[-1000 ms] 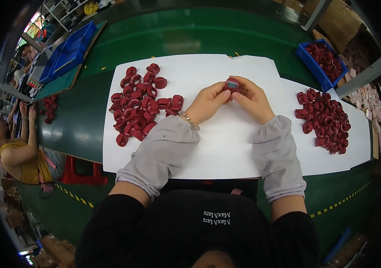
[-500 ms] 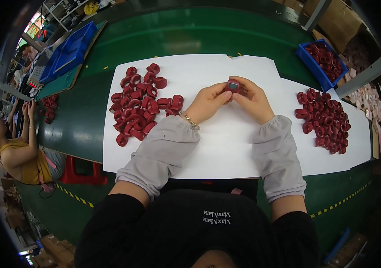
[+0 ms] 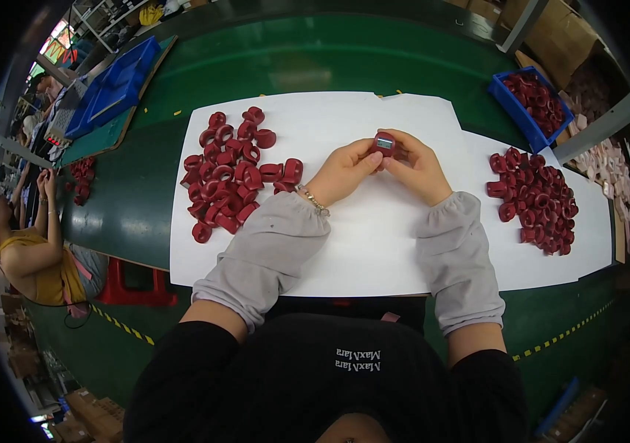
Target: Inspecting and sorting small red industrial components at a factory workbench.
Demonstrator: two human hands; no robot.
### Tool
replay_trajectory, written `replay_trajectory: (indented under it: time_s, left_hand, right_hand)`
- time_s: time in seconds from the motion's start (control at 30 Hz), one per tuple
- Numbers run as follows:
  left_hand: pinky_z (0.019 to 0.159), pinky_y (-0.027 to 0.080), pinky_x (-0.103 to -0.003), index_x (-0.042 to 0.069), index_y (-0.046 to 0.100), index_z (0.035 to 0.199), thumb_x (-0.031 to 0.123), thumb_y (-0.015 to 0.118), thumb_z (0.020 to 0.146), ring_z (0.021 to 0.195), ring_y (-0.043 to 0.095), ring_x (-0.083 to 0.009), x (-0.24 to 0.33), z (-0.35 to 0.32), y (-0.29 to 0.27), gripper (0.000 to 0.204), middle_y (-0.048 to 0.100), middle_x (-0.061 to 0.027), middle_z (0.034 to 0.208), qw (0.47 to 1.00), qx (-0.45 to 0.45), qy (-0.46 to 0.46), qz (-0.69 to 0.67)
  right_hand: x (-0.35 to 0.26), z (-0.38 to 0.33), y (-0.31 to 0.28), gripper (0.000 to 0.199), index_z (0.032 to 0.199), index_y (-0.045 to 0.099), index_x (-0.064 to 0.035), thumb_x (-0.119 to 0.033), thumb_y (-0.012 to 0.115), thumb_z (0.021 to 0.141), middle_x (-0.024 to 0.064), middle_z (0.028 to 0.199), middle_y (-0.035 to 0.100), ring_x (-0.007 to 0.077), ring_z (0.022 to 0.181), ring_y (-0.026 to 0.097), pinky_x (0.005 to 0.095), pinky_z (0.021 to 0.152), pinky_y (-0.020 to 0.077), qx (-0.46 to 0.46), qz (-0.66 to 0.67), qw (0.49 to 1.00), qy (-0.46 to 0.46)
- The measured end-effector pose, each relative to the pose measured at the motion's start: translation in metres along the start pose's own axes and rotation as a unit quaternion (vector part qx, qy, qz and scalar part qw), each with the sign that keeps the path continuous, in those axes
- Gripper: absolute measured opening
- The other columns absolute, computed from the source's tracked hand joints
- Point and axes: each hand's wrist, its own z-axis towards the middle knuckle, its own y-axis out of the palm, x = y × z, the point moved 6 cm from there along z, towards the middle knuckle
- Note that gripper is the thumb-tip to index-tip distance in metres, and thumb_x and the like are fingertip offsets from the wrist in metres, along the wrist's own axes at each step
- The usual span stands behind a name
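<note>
Between the fingertips of both hands is a dark red ring-shaped device with a small grey screen, its screen facing up toward me. My left hand pinches it from the left with thumb and fingers, and my right hand grips it from the right. The fingers hide the ring's lower part. A loose pile of similar red rings lies to the left of my left hand, a few of them close to its wrist. Another, denser pile of red rings lies to the right of my right hand.
White paper sheets cover the green table. A blue bin of red rings stands at the far right, near a metal post. At the left, a person sits by a red stool, with more red rings and blue trays nearby.
The ring in my fingers has turned slightly, and its screen now shows larger and brighter. Both hands stay in nearly the same place; the piles look unchanged.
</note>
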Motion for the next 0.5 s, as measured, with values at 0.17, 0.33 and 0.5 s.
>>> replay_trajectory:
  time_s: [0.17,0.33,0.5]
  left_hand:
    - [0.084,0.045,-0.025,-0.001,0.049,0.123,0.018,0.048,0.094,0.093,0.054,-0.0105,-0.0012,0.0,-0.0004,0.034,0.058,-0.0049,0.107,1.0,0.005,-0.014,0.002]
    - [0.085,0.045,-0.026,-0.001,0.049,0.123,0.017,0.049,0.094,0.093,0.055,-0.0106,-0.0012,-0.0007,-0.001,0.034,0.058,-0.0048,0.107,1.0,-0.003,-0.007,0.009]
    - [0.086,0.045,-0.026,-0.001,0.05,0.122,0.017,0.049,0.094,0.095,0.055,-0.0107,-0.0014,-0.0015,0.0,0.033,0.058,-0.0047,0.107,1.0,-0.01,0.009,-0.005]
  right_hand:
    - [-0.0014,-0.0003,-0.0005,0.043,0.121,0.05,-0.0012,-0.007,0.061,0.08,0.0071,0.106,0.059,0.013,0.091,0.057,0.0266,0.083,0.0461,0.004,0.004,1.0,-0.001]
    - [-0.0007,-0.0001,-0.0007,0.042,0.121,0.051,-0.0014,-0.008,0.062,0.08,0.0072,0.105,0.06,0.013,0.09,0.057,0.0265,0.082,0.0462,0.002,-0.012,1.0,-0.002]
    - [0.0003,-0.0012,-0.0002,0.042,0.121,0.051,-0.0015,-0.007,0.061,0.08,0.0072,0.105,0.06,0.0129,0.09,0.057,0.0265,0.082,0.0464,-0.001,-0.007,1.0,0.007]
